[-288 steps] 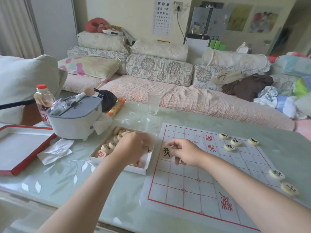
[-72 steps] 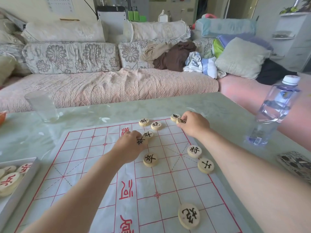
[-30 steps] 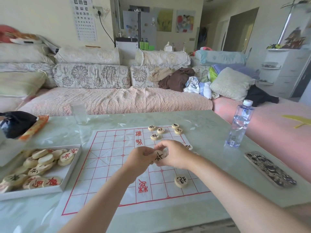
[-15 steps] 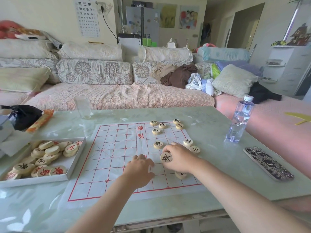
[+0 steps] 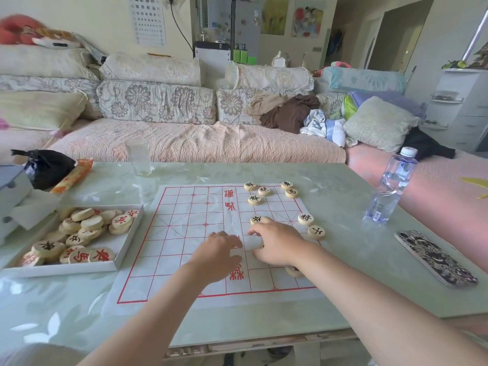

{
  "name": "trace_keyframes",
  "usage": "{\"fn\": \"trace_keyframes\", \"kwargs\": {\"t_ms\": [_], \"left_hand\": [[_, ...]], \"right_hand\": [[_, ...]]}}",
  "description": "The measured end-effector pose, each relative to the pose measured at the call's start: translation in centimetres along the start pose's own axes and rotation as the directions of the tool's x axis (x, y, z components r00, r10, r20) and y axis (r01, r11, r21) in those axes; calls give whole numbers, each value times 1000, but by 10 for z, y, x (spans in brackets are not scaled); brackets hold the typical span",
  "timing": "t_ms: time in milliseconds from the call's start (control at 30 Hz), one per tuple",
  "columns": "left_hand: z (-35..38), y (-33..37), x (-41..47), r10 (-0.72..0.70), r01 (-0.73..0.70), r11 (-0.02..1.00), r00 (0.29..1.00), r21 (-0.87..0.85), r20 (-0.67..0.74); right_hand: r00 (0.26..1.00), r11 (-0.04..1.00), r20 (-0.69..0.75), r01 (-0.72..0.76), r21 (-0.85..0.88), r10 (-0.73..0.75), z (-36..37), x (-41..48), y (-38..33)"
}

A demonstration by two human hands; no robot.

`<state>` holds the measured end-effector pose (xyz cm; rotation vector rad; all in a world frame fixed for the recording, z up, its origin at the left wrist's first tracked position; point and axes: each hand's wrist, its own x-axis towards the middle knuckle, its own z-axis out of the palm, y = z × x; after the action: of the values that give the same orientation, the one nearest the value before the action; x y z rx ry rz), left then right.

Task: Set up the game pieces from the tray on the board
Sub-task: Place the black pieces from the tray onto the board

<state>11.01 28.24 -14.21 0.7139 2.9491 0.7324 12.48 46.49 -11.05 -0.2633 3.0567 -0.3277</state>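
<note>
The white paper board [image 5: 184, 233] with a red grid lies mid-table. At its left stands the white tray [image 5: 126, 250], holding several round wooden game pieces [image 5: 79, 233]. Several black-lettered pieces [image 5: 254, 199] sit on the board's far right part. My right hand [image 5: 277, 244] lies palm down on the board, covering the piece it carries; only a dark speck of that piece shows under the fingers. Another piece [image 5: 257, 220] lies just beyond its fingertips, and one [image 5: 293, 272] peeks out beside my right wrist. My left hand [image 5: 216, 250] rests curled on the board next to the right, with nothing seen in it.
A water bottle [image 5: 390, 186] stands right of the board, with a patterned phone [image 5: 435, 258] nearer the front edge. A glass [image 5: 138, 157] stands behind the board. A black bag [image 5: 45, 167] and a white appliance [image 5: 10, 186] crowd the far left. A sofa runs behind the table.
My right hand has lowered the black-lettered piece onto the board, and the piece is now hidden under it. My left hand has drawn slightly closer to the right hand.
</note>
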Motion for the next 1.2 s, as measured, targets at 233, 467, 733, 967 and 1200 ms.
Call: {"fn": "trace_keyframes", "kwargs": {"t_ms": [233,467,733,967,1200], "left_hand": [[-57,-57,-15,-67,66,998,989,-12,-131],[-122,-157,-49,-240,250,968,924,-5,-297],[-175,-238,-88,-382,437,895,851,84,-362],[-185,-270,-104,-485,517,856,822,32,-297],[-179,-271,-108,-467,489,866,866,106,-180]], "right_hand": [[990,980,-76,131,152,-121,3,31,-72],[966,941,-15,254,223,-257,22,83,-171],[935,910,-31,351,222,-353,34,147,-276],[858,859,57,512,-11,-511,52,171,-320],[856,841,79,517,-158,-511,63,189,-331]]}}
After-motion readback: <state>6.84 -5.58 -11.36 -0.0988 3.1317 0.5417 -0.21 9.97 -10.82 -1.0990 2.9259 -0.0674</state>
